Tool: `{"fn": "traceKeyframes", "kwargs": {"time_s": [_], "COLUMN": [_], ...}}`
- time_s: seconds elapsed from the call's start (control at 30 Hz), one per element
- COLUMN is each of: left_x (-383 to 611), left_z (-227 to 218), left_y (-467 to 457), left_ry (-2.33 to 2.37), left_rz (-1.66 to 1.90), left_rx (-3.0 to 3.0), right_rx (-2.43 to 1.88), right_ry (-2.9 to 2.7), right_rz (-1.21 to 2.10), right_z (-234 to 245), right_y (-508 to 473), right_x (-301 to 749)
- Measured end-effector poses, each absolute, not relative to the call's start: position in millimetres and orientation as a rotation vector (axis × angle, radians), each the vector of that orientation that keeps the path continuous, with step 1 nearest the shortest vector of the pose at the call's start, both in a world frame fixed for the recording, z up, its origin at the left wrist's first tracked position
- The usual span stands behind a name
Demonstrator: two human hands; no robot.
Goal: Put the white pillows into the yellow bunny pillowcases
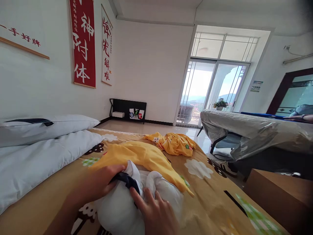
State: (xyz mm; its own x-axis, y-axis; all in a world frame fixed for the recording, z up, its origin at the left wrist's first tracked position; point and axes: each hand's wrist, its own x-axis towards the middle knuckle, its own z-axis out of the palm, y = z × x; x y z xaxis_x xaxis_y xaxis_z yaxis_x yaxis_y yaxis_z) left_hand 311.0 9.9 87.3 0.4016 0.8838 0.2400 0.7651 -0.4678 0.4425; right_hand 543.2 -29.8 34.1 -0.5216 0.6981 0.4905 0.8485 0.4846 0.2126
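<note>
A white pillow (117,209) with a navy strip lies bunched on the bed, close in front of me. My left hand (102,182) has its fingers closed round the navy edge at the pillow's upper left. My right hand (157,209) grips the white fabric on the near right side, thumb beside the navy strip. Just beyond the pillow, a yellow pillowcase (144,156) is spread out, and part of it runs along the pillow's far right edge. Farther back, a second yellow cloth (176,145) with small prints sits crumpled.
Two white pillows (49,130) are stacked along the left. The bed has a brown patterned sheet (205,199). A cardboard box (281,189) stands at its right edge, near a plastic-covered table (244,124). Against the far wall is a low black shelf (122,107).
</note>
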Motion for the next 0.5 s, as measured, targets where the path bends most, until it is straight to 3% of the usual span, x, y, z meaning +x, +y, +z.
{"fn": "traceKeyframes", "kwargs": {"time_s": [0.2, 0.5], "left_x": [269.2, 310.1], "left_z": [98.0, 93.6], "left_y": [-5.6, 24.1], "left_ry": [1.306, 1.306], "left_rz": [0.603, 0.433], "left_rx": [2.355, 2.296], "right_rx": [-1.278, -1.227], "right_ry": [-2.435, -2.407], "right_rz": [-0.447, -0.468], "right_z": [42.3, 33.4], "right_y": [-31.2, -28.6], "right_x": [544.0, 544.1]}}
